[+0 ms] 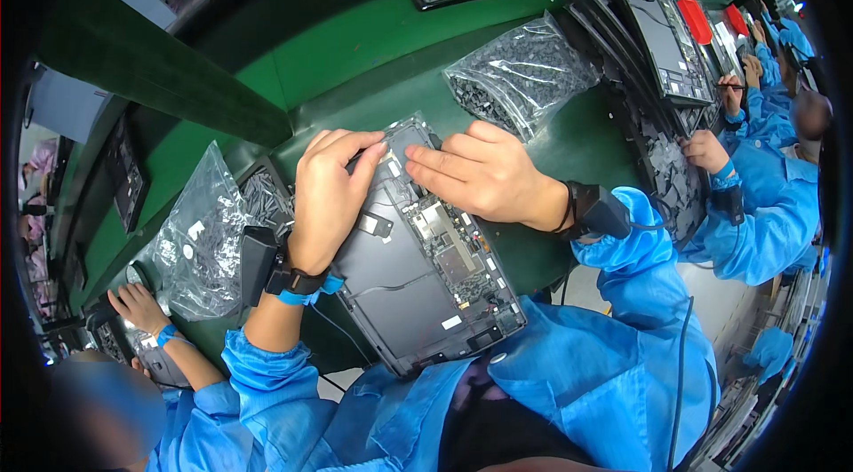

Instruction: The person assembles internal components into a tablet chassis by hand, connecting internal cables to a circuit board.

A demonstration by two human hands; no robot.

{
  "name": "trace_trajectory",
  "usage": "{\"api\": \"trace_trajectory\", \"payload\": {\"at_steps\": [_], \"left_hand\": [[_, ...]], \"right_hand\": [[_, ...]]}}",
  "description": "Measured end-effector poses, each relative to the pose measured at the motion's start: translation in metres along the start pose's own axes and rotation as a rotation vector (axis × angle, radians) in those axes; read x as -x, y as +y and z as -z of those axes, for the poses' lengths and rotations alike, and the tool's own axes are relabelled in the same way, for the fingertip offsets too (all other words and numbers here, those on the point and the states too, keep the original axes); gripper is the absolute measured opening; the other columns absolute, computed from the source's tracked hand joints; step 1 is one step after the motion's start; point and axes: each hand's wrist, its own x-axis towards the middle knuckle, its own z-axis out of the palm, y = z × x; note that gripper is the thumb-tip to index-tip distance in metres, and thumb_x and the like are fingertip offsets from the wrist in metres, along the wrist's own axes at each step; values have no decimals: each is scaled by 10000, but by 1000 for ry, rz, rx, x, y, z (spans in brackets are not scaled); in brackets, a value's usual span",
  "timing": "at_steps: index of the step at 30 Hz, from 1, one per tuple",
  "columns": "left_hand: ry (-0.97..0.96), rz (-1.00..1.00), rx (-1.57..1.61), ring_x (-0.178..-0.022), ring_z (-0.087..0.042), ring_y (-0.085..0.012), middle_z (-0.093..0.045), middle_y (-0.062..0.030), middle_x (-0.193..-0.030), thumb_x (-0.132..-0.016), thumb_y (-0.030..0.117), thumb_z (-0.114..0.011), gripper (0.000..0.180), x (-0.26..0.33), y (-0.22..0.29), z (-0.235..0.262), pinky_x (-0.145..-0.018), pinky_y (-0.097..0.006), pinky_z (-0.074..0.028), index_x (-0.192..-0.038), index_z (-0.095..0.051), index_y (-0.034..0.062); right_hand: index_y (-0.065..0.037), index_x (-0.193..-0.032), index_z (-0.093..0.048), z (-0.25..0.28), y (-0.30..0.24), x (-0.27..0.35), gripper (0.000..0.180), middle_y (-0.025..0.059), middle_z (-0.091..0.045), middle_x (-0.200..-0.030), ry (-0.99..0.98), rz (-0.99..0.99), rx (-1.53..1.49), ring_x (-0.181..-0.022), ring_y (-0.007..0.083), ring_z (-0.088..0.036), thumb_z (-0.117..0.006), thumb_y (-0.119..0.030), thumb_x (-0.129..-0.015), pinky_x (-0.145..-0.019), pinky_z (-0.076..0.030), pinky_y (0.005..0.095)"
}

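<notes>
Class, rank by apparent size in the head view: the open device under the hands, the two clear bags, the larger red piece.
1. Open device
2. Left clear bag and right clear bag: too alike to rank
3. Larger red piece

We are seeing a smooth, matt laptop base [387, 250] — glossy, crinkled plastic bags [524, 68], a creased cloth sleeve [635, 250], a smooth desk [569, 148].

Green workbench [577, 130] | lying on it: clear bag of dark parts [200, 245], left; similar bag [520, 72], right
</notes>
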Motion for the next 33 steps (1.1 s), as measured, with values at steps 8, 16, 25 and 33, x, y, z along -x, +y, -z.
{"api": "trace_trajectory", "payload": {"at_steps": [8,16,25,33], "left_hand": [[47,-56,-86,-777,-635,-283,-690,-121,-826,-814,64,-714,90,2,-2,-5,-711,-352,-497,-852,-695,-15],[21,-82,-49,-800,-629,-298,-690,-134,-855,-828,55,-688,94,-1,-5,-4,-750,-367,-495,-886,-694,-19],[218,45,-47,-1275,-484,-304,-548,-159,-1346,-890,58,-579,401,71,12,25,-1067,-384,-371,-1289,-576,16],[302,484,527,-1416,-304,-273,-325,-183,-1531,-989,151,-483,570,211,44,-5,-1151,-403,-230,-1491,-278,-26]], "right_hand": [[-17,-891,-702,15,-19,-14,225,107,-709,-1011,-164,-98,75,-666,145,-566,-645,-121,-700,-628,-418,299],[57,-1035,-686,28,-8,-32,393,212,-669,-1152,-618,22,-15,-636,189,-646,-637,-112,-683,-644,-453,313],[-47,-1181,-655,23,-4,0,435,153,-652,-1219,-381,-323,-286,-835,275,-658,-621,-89,-750,-773,-492,394],[43,-1436,-354,-12,-10,5,678,221,-429,-1444,-10,-978,-941,-1333,309,-425,-640,-294,-923,-1091,-355,364]]}}
